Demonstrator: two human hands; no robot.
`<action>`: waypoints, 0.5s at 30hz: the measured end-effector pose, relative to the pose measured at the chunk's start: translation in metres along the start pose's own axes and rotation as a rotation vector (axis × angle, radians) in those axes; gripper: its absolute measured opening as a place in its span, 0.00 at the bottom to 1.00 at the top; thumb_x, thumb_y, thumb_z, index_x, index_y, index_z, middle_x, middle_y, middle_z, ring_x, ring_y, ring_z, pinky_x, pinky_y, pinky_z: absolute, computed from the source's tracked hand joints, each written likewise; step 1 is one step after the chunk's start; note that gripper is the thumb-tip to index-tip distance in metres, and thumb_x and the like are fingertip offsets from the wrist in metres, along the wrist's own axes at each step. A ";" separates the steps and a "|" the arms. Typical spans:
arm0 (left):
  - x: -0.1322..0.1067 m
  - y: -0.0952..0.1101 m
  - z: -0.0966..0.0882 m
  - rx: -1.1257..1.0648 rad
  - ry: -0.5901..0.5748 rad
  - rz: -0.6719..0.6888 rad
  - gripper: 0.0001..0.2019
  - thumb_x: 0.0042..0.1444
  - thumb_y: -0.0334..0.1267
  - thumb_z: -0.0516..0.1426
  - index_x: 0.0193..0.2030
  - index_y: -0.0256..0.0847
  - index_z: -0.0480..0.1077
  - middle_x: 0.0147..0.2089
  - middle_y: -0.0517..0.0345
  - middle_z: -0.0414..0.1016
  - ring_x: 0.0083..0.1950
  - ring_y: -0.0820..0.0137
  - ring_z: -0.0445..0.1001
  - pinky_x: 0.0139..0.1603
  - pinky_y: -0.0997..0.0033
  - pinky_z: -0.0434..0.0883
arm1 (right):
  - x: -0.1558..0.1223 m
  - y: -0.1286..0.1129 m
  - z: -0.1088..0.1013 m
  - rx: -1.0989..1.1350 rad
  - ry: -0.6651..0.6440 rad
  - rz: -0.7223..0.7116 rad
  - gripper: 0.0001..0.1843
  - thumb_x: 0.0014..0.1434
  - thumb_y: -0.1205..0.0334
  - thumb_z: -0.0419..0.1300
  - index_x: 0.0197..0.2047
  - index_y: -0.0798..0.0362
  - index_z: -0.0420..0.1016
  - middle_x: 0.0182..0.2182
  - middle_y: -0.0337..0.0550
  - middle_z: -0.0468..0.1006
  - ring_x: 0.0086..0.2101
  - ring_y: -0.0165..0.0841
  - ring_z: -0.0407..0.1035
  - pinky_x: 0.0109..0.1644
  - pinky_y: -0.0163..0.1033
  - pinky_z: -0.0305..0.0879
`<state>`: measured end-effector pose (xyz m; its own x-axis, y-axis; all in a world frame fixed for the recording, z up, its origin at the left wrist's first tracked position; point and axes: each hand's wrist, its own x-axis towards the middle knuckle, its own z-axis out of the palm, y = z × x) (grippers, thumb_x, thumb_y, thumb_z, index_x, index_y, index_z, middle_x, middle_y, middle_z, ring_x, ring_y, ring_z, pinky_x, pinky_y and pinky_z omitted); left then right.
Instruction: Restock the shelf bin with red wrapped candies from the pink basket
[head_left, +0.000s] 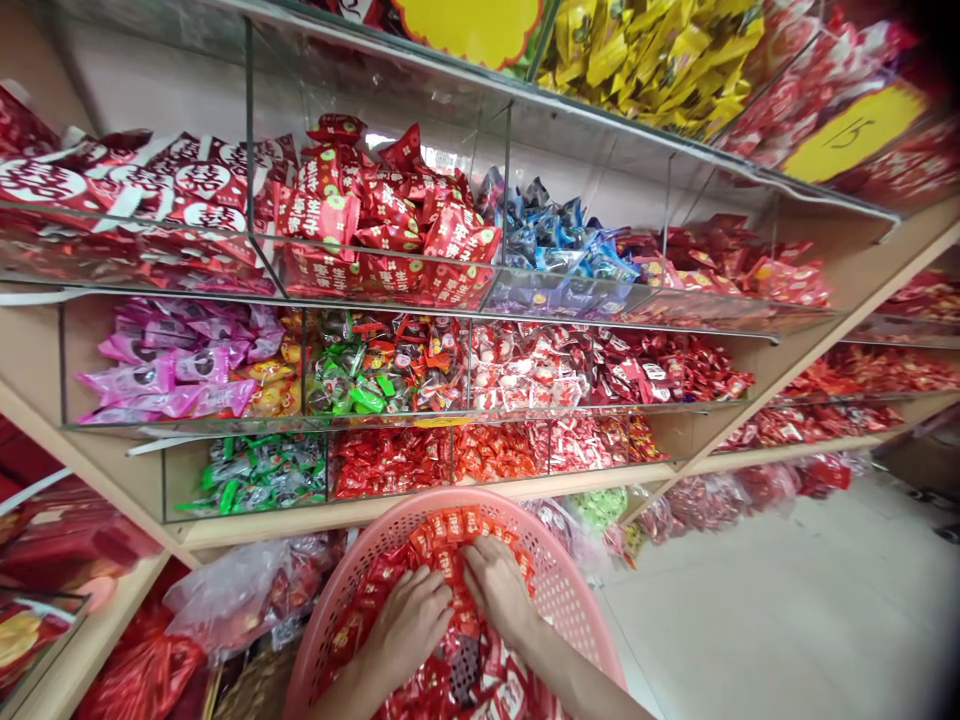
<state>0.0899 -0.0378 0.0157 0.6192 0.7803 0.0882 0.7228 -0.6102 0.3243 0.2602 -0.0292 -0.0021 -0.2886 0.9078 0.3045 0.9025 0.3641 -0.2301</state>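
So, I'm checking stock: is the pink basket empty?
No: the pink basket holds red-wrapped sweets, left hand and right hand among them.

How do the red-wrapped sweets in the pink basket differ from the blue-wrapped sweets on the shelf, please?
Colour: the red-wrapped sweets run from red to orange-red; the blue-wrapped sweets are mostly blue.
Holder: the red ones lie in a round pink basket; the blue ones sit in a clear-sided compartment.
Handling: the left hand and right hand are at the red ones; neither touches the blue ones.
Shared: both are heaps of wrapped pieces.
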 end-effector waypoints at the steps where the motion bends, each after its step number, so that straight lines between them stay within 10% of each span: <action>1: 0.000 0.001 -0.002 -0.011 0.005 0.004 0.11 0.59 0.34 0.47 0.34 0.42 0.70 0.38 0.59 0.73 0.42 0.68 0.69 0.46 0.65 0.65 | 0.001 0.002 -0.002 0.001 0.015 0.010 0.08 0.59 0.71 0.50 0.34 0.53 0.68 0.31 0.41 0.70 0.33 0.34 0.63 0.39 0.36 0.57; 9: -0.006 -0.038 -0.038 -0.070 0.299 -0.076 0.12 0.61 0.37 0.46 0.34 0.43 0.69 0.36 0.58 0.73 0.40 0.69 0.70 0.42 0.68 0.66 | 0.053 0.046 -0.037 0.017 0.161 0.170 0.10 0.61 0.68 0.48 0.37 0.54 0.70 0.31 0.44 0.72 0.34 0.35 0.65 0.38 0.36 0.56; 15: -0.021 -0.090 -0.029 0.031 0.553 -0.400 0.15 0.57 0.43 0.48 0.48 0.42 0.67 0.46 0.52 0.74 0.48 0.62 0.71 0.48 0.60 0.69 | 0.108 0.084 -0.032 0.000 -0.056 0.405 0.09 0.57 0.69 0.52 0.39 0.55 0.72 0.37 0.50 0.74 0.38 0.34 0.68 0.37 0.34 0.56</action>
<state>0.0030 0.0045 0.0118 0.0601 0.8969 0.4382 0.8770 -0.2571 0.4058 0.3153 0.0928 0.0414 0.0728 0.9877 0.1383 0.9467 -0.0248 -0.3213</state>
